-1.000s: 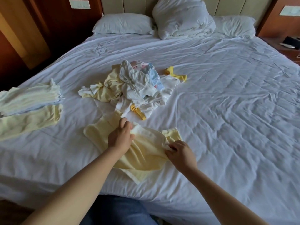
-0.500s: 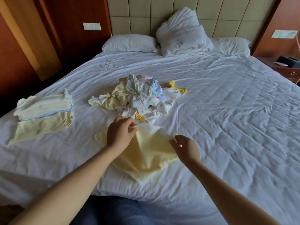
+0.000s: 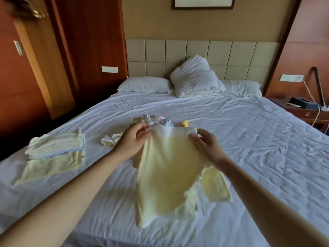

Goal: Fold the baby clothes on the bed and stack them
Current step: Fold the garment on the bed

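A pale yellow baby garment (image 3: pixel 165 175) hangs in the air above the white bed (image 3: pixel 258 139). My left hand (image 3: pixel 132 139) pinches its upper left corner and my right hand (image 3: pixel 204 142) pinches its upper right corner. The cloth drapes down toward me and hides much of the loose heap of baby clothes (image 3: pixel 154 121) behind it. A stack of folded clothes (image 3: pixel 57 145) lies at the bed's left side on a flat yellow piece (image 3: pixel 51 166).
Two pillows (image 3: pixel 144 85) and a bunched duvet (image 3: pixel 195 77) sit at the headboard. A nightstand (image 3: pixel 306 111) with a phone and cables stands at the right. A crumpled white-yellow piece (image 3: pixel 111 140) lies left of my left hand.
Both hands have lifted the yellow garment off the sheet and hold it up by its top edge. The camera has tilted upward, showing more of the headboard and wall.
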The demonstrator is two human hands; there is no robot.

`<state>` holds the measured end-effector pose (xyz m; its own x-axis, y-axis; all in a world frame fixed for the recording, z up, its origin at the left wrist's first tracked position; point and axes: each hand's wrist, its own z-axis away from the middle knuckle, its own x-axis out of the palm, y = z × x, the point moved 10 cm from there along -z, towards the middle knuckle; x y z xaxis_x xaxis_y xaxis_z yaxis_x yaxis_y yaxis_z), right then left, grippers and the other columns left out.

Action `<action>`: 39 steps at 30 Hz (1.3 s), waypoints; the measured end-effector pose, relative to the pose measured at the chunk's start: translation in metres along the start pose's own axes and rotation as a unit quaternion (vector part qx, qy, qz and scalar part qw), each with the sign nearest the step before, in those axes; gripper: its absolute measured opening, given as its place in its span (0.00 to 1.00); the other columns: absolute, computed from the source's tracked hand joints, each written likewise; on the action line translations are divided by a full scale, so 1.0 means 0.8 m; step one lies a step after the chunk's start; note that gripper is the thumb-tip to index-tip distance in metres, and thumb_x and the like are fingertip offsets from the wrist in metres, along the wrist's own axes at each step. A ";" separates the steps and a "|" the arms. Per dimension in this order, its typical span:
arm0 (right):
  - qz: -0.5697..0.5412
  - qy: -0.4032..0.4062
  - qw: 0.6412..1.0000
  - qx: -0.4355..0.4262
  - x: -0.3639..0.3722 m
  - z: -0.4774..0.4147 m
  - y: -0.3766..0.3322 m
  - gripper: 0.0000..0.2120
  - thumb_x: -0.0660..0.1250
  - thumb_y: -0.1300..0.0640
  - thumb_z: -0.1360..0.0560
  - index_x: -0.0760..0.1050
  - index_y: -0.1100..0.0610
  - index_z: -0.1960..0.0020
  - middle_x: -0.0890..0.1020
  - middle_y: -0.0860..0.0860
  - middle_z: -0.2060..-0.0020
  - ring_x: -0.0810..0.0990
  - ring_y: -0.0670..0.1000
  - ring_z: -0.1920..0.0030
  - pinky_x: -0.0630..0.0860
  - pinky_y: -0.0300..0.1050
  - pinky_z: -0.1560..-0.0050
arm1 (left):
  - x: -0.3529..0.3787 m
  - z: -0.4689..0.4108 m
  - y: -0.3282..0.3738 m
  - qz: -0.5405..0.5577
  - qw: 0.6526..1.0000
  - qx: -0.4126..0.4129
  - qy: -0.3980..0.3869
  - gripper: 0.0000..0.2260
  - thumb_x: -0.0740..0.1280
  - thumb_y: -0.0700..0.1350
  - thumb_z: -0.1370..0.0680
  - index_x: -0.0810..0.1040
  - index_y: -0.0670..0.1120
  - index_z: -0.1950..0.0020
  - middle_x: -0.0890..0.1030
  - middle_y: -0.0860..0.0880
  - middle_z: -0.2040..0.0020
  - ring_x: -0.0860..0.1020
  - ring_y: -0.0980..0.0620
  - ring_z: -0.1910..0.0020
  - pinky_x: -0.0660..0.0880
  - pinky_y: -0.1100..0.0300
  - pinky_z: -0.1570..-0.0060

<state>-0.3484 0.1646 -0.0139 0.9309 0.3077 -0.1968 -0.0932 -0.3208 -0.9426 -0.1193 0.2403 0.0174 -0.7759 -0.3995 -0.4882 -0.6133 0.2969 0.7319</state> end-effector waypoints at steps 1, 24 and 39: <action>-0.008 -0.007 1.000 0.001 -0.006 -0.003 -0.011 0.09 0.66 0.54 0.21 0.78 0.60 0.52 0.77 0.57 0.65 0.72 0.53 0.65 0.67 0.44 0.67 | -0.002 -0.006 0.010 0.017 1.000 0.006 -0.003 0.03 0.66 0.40 0.20 0.76 0.47 0.49 0.78 0.53 0.55 0.75 0.68 0.60 0.69 0.73 0.56; 0.273 -0.035 0.960 0.047 -0.093 0.031 -0.002 0.13 0.74 0.58 0.28 0.76 0.65 0.65 0.71 0.52 0.71 0.68 0.47 0.69 0.64 0.42 0.68 | 0.025 0.014 0.000 -0.044 0.989 -0.060 -0.129 0.09 0.69 0.47 0.22 0.78 0.47 0.61 0.77 0.56 0.71 0.72 0.60 0.69 0.66 0.63 0.65; 0.142 -0.033 0.977 0.155 -0.065 0.052 0.026 0.07 0.60 0.55 0.18 0.73 0.58 0.47 0.77 0.57 0.61 0.83 0.55 0.70 0.77 0.43 0.75 | 0.062 0.063 -0.031 -0.035 0.947 -0.239 -0.213 0.08 0.58 0.51 0.16 0.67 0.46 0.48 0.73 0.45 0.59 0.84 0.48 0.65 0.74 0.63 0.75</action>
<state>-0.4139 0.1793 -0.0348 0.8280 0.3071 -0.4692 -0.4562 -0.1178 -0.8821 -0.1495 0.2565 -0.0488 -0.7878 0.0127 -0.6158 -0.6071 -0.1843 0.7730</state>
